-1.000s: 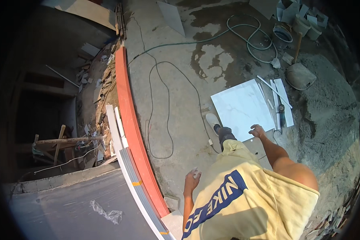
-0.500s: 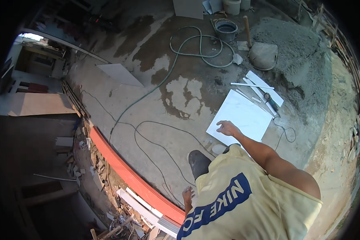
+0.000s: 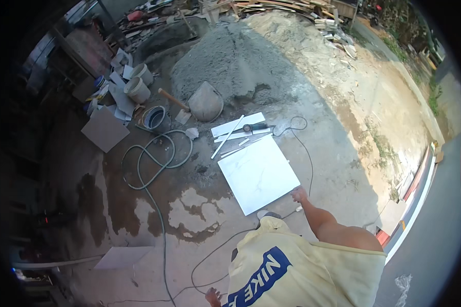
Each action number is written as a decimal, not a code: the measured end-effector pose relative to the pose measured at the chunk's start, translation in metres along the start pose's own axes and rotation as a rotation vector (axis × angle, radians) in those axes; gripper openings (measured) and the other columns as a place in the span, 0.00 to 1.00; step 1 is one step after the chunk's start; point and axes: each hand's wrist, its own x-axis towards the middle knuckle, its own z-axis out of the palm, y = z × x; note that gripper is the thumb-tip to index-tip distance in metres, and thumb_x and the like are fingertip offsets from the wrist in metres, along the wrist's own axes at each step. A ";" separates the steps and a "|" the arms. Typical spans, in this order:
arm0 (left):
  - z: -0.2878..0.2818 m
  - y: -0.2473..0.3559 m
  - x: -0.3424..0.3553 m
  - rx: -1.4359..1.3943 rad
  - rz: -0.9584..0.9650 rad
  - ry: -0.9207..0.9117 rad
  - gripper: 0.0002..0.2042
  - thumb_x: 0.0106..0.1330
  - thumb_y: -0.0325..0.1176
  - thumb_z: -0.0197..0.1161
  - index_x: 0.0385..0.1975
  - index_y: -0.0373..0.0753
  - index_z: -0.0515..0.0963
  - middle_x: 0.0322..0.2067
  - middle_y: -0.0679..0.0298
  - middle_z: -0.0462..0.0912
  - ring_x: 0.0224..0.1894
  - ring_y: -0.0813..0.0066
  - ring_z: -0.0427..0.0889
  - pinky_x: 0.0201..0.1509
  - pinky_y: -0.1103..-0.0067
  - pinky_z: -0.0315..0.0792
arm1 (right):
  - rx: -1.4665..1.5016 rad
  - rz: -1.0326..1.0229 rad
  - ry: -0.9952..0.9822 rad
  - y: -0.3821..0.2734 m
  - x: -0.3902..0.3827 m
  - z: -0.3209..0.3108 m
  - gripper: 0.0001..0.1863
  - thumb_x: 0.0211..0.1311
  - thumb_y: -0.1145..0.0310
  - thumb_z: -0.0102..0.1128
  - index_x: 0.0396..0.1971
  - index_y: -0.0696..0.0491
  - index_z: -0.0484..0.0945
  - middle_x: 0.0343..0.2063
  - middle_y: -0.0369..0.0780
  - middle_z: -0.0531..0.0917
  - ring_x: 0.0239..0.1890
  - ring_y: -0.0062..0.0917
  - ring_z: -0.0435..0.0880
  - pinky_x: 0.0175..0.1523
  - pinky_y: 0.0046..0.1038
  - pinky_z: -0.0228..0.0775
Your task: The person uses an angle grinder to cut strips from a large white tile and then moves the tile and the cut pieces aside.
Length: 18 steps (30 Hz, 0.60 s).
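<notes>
A large white marble-patterned tile (image 3: pixel 260 174) lies in front of me, close to my feet. My right hand (image 3: pixel 299 195) is at its right-hand corner in the picture, fingers loosely bent, and appears to hold nothing; whether it touches the tile cannot be made out. Low by my left side, my left hand (image 3: pixel 213 295) hangs empty with its fingers partly spread. Past the tile's far edge lie cut white strips (image 3: pixel 239 124) and an angle grinder (image 3: pixel 254 127), its cord trailing right.
A shovel (image 3: pixel 206 102) rests against a grey sand heap (image 3: pixel 235 64). Left of it stand a dark bucket (image 3: pixel 156 118) and pale buckets (image 3: pixel 137 90). A green hose (image 3: pixel 161 225) loops over the wet concrete. Another tile piece (image 3: pixel 123 257) lies at lower left.
My view has turned to the right, bringing the sand heap and the right-hand wall into sight. My right hand has gone from over the tile to its right corner.
</notes>
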 end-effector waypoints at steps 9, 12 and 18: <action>0.081 0.289 0.116 0.424 0.158 -0.107 0.17 0.68 0.42 0.53 0.50 0.39 0.77 0.44 0.57 0.82 0.45 0.62 0.80 0.42 0.63 0.72 | -0.064 0.039 0.026 0.092 -0.085 0.080 0.21 0.45 0.63 0.70 0.38 0.61 0.82 0.22 0.43 0.83 0.21 0.26 0.85 0.26 0.28 0.76; 0.183 0.372 0.115 0.480 0.527 -0.276 0.18 0.65 0.41 0.56 0.51 0.37 0.76 0.41 0.61 0.81 0.42 0.66 0.79 0.43 0.66 0.72 | -0.214 0.154 0.152 0.075 -0.084 0.116 0.22 0.46 0.62 0.69 0.40 0.60 0.82 0.24 0.47 0.84 0.21 0.31 0.85 0.36 0.33 0.79; 0.425 0.498 0.055 0.913 1.241 -0.573 0.24 0.65 0.41 0.63 0.54 0.30 0.74 0.37 0.51 0.84 0.41 0.62 0.84 0.48 0.72 0.74 | 0.269 0.398 0.035 -0.005 -0.043 0.133 0.23 0.52 0.64 0.65 0.46 0.64 0.78 0.26 0.47 0.85 0.22 0.25 0.84 0.28 0.28 0.76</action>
